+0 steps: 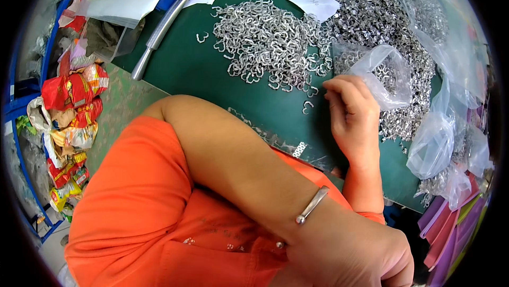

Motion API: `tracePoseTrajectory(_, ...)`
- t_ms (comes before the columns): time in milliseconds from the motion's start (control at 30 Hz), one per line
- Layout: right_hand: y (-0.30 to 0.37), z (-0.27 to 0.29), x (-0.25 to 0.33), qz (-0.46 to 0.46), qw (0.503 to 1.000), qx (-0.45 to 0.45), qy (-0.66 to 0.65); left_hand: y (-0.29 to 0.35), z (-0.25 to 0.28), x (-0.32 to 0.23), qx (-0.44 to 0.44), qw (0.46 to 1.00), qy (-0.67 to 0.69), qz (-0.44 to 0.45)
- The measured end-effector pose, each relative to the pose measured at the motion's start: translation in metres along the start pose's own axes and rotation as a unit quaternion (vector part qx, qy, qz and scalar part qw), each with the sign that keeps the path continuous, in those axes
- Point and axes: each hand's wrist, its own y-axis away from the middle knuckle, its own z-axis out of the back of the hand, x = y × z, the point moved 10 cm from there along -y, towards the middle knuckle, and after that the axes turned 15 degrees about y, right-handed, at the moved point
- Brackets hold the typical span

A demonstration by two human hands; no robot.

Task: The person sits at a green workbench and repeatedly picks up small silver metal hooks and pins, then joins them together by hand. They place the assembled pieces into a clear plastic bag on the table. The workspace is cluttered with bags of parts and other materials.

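Note:
On the green table, my right hand [354,107] is closed, its thumb and forefinger close together; whatever may be between them is too small to make out. A clear plastic bag [389,75] with small metal pieces in it lies right beside its knuckles. Left of those fingers spreads a heap of silvery curved metal links [265,40], with a few loose ones near my fingertips. My left arm crosses over my lap, a metal bangle on the wrist. At the lower right my left hand [355,252] is bent down with curled fingers, and their tips are hidden.
Darker small metal parts [366,16] pile up at the back right, among plastic bags [435,144]. A white paper slip [313,3] lies behind the links. A metal tube [159,37] sticks out at the table's left edge. Blue shelving [21,101] and colourful packets [74,93] stand left.

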Motion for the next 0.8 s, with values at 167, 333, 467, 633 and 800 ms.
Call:
tracePoseTrajectory(167, 0.0, -0.004, 0.004, 0.011, 1.0, -0.002, 0.009, 0.001, 0.003, -0.004, -0.001, 0.999, -0.037, -0.01)
tracePoseTrajectory(333, 0.005, -0.008, 0.012, 0.03, 0.998, 0.007, 0.061, -0.001, 0.005, -0.017, -0.057, 0.981, -0.187, -0.009)
tracePoseTrajectory(467, 0.0, -0.001, 0.004, 0.006, 0.998, -0.055, -0.038, 0.071, 0.067, -0.06, -0.264, 0.886, -0.337, -0.179)
tracePoseTrajectory(633, 0.006, 0.042, 0.002, 0.024, 0.973, -0.189, -0.129, 0.178, 0.12, -0.088, -0.523, 0.77, -0.172, -0.323)
tracePoseTrajectory(800, 0.005, 0.039, 0.021, 0.088, 0.967, -0.18, -0.16, 0.193, 0.131, -0.086, -0.533, 0.741, -0.21, -0.351)
